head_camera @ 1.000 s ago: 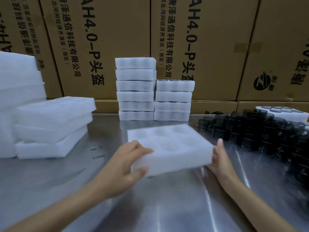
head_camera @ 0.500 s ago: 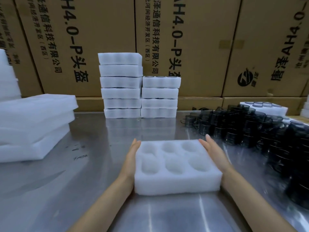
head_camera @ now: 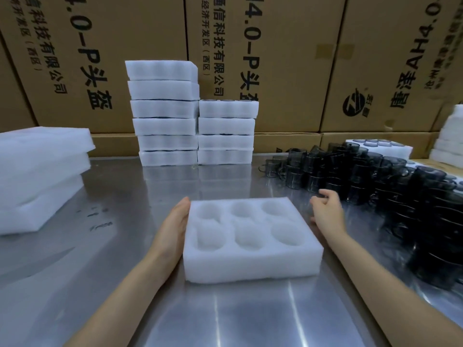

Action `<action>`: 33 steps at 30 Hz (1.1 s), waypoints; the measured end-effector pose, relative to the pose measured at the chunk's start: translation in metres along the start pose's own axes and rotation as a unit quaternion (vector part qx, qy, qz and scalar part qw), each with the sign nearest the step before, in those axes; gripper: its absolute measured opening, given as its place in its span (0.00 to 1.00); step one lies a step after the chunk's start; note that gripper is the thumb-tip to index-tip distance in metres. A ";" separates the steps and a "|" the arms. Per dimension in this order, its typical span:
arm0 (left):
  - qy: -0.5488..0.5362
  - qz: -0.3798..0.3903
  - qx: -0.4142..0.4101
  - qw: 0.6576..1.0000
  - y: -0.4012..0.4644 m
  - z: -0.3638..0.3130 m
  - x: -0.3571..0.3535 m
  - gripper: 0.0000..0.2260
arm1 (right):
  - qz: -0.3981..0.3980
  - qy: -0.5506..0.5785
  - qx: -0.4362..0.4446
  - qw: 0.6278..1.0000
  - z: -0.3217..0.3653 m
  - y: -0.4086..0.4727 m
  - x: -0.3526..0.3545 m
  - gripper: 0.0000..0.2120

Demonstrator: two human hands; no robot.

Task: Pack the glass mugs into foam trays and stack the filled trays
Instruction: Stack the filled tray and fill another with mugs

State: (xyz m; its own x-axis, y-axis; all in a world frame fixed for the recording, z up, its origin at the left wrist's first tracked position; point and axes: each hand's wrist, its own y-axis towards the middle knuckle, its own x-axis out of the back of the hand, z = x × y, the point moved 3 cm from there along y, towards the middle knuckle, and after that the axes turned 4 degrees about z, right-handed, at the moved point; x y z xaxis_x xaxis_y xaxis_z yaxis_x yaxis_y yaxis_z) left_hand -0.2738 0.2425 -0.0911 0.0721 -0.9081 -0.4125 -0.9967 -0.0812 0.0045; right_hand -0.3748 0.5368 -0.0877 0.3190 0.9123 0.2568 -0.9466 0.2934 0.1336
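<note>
While the foam tray [head_camera: 253,256] sits empty on the surface [head_camera: 125,246], both hands hold nothing.
Left hand [head_camera: 172,229] lies flat against its side; right hand [head_camera: 325,214] hovers apart, fingers loosely curled.

White foam tray [head_camera: 253,261], seemingly smoky dark glass mugs [head_camera: 375,176], brown black-printed cartons [head_camera: 288,58], silvery table [head_camera: 225,316].

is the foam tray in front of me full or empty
Empty: all six pockets of the foam tray show bare white foam, no mugs in them.
</note>
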 end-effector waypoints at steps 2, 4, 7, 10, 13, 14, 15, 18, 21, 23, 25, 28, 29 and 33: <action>0.005 -0.005 0.002 1.000 0.000 -0.001 0.003 0.22 | -0.039 -0.074 0.020 0.996 -0.002 0.011 0.010 0.22; 0.006 -0.012 -0.007 1.000 0.002 -0.002 0.005 0.25 | -0.066 -0.133 0.022 0.989 -0.004 0.025 0.017 0.25; 0.021 -0.010 -0.017 1.000 0.002 -0.001 0.004 0.27 | -0.083 -0.226 0.005 0.971 -0.008 0.041 0.021 0.26; 0.039 0.014 -0.012 0.999 0.004 0.000 0.005 0.30 | -0.087 -0.296 -0.002 0.951 -0.010 0.049 0.021 0.24; 0.044 0.020 -0.012 0.999 0.005 0.000 0.005 0.32 | -0.105 -0.292 0.007 0.951 -0.012 0.051 0.021 0.16; 0.047 0.020 -0.012 0.999 0.005 0.001 0.005 0.32 | -0.110 -0.284 0.013 0.953 -0.013 0.050 0.022 0.14; 0.051 0.021 -0.013 0.998 0.005 0.001 0.005 0.31 | -0.114 -0.276 0.019 0.954 -0.014 0.050 0.023 0.14; 0.048 0.011 -0.019 0.999 0.003 0.001 0.003 0.27 | -0.122 -0.253 0.028 0.959 -0.014 0.044 0.024 0.18; 0.058 0.004 -0.026 0.998 -0.001 -0.001 0.000 0.31 | -0.129 -0.243 0.017 0.961 -0.012 0.037 0.026 0.21; 0.064 0.000 -0.029 0.998 -0.003 -0.001 -0.001 0.27 | -0.121 -0.234 0.025 0.964 -0.010 0.034 0.026 0.20; 0.072 -0.006 -0.028 0.997 -0.004 -0.001 -0.002 0.21 | -0.109 -0.219 0.054 0.968 -0.009 0.030 0.026 0.16; 0.099 -0.016 -0.037 0.994 -0.006 -0.001 -0.005 0.17 | -0.092 -0.191 0.119 0.970 -0.004 0.024 0.025 0.14; 0.113 -0.021 -0.044 0.992 -0.007 -0.001 -0.006 0.18 | -0.086 -0.187 0.134 0.969 -0.002 0.022 0.024 0.14; 0.168 -0.027 -0.077 0.982 -0.009 0.000 -0.012 0.24 | -0.084 -0.219 0.161 0.959 0.000 0.018 0.022 0.14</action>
State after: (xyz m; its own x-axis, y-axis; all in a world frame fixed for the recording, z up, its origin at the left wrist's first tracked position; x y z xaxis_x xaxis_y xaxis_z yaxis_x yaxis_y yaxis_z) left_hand -0.2660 0.2541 -0.0861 0.1598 -0.9829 -0.0911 -0.9753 -0.1715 0.1389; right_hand -0.3845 0.5622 -0.0792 0.5218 0.6314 0.5736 -0.8389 0.2575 0.4795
